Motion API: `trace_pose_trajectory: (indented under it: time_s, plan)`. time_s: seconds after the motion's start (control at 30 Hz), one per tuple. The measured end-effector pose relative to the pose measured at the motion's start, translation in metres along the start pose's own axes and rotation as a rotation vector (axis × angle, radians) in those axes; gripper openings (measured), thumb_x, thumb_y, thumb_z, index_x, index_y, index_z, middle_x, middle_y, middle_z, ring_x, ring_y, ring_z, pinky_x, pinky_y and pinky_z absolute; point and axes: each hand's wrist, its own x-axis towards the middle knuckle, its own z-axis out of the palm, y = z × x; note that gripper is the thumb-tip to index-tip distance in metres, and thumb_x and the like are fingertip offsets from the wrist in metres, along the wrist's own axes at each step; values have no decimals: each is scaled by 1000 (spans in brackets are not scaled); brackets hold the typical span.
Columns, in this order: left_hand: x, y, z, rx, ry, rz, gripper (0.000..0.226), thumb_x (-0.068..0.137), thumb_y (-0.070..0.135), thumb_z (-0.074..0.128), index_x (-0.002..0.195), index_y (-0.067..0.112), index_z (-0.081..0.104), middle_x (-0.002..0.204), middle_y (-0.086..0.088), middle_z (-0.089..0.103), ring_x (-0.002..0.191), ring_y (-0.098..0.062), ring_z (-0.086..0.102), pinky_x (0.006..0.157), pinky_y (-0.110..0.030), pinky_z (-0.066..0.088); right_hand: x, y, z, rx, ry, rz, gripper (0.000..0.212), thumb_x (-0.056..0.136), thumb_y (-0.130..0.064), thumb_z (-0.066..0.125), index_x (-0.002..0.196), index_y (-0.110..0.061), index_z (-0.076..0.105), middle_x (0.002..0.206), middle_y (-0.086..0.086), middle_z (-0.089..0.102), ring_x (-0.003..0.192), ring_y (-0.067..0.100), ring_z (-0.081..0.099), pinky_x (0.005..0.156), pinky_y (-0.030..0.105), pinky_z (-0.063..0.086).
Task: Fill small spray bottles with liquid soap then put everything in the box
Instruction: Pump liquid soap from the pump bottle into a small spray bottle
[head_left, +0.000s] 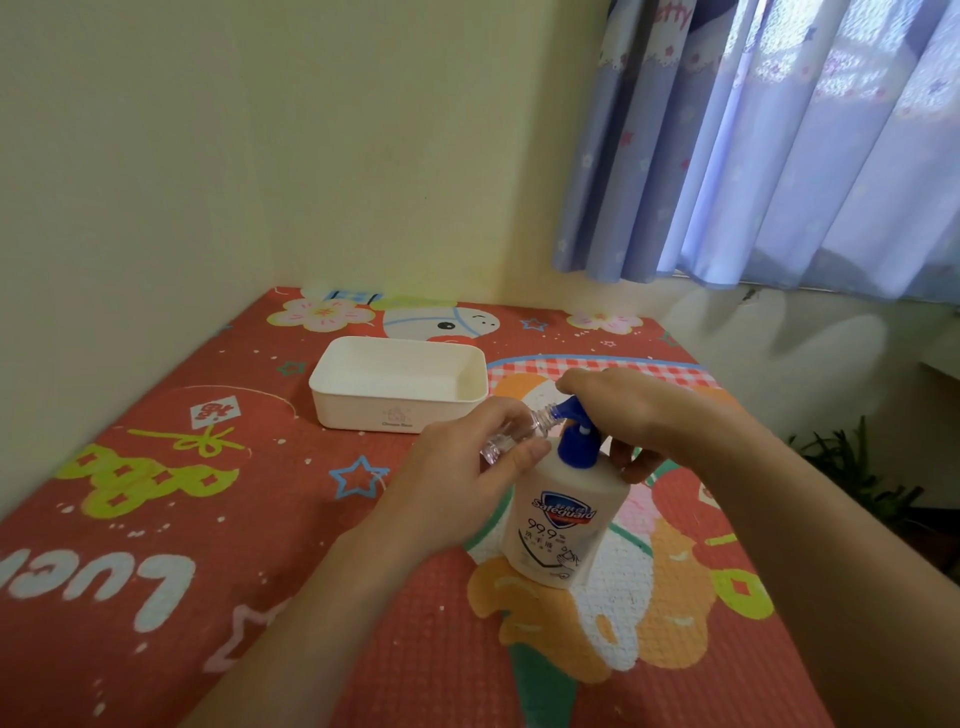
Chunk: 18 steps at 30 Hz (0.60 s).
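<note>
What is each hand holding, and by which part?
Left hand grips the small clear bottle around its body. Right hand rests on the soap bottle's blue pump.

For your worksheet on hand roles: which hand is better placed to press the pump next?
The right hand: it already rests on the blue pump, while the left hand holds the small bottle at the spout.

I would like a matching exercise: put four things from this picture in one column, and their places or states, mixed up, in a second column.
Things:
1. white box
2. small clear bottle
3. soap bottle
4. right hand

Places or states:
a. on the blue pump head
b. tilted, in the left hand
c. open, nothing visible inside
d. upright on the mat

Pairs: 1-c, 2-b, 3-d, 4-a
</note>
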Motion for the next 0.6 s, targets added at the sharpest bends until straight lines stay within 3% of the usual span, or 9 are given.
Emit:
trace_pose_trajectory:
  time_s: [0.17, 0.4, 0.6]
  plan:
    - [-1, 0, 1, -4, 6, 5, 22, 94, 50, 56, 107, 32, 60, 97, 20, 67, 91, 4, 61, 75, -21, 47, -1, -1, 4, -71, 31, -53, 23, 98, -22, 32, 79, -13, 39, 70, 10, 38, 62, 25, 36, 60, 33, 39]
    - [-2, -3, 2, -14, 20, 1, 21, 93, 50, 58, 107, 34, 60, 97, 19, 68, 91, 0, 63, 77, -33, 52, 2, 2, 10, -318, 105, -175, 33, 99, -8, 35, 69, -19, 30, 68, 5, 38, 55, 15, 34, 56, 27, 37]
    - [-4, -6, 4, -17, 27, 1, 22, 92, 50, 58, 106, 34, 61, 95, 18, 68, 88, -1, 63, 73, -35, 53, 13, 4, 17, -404, 186, -167, 9, 101, -12, 34, 92, -12, 36, 70, 1, 37, 57, 10, 32, 65, 26, 35]
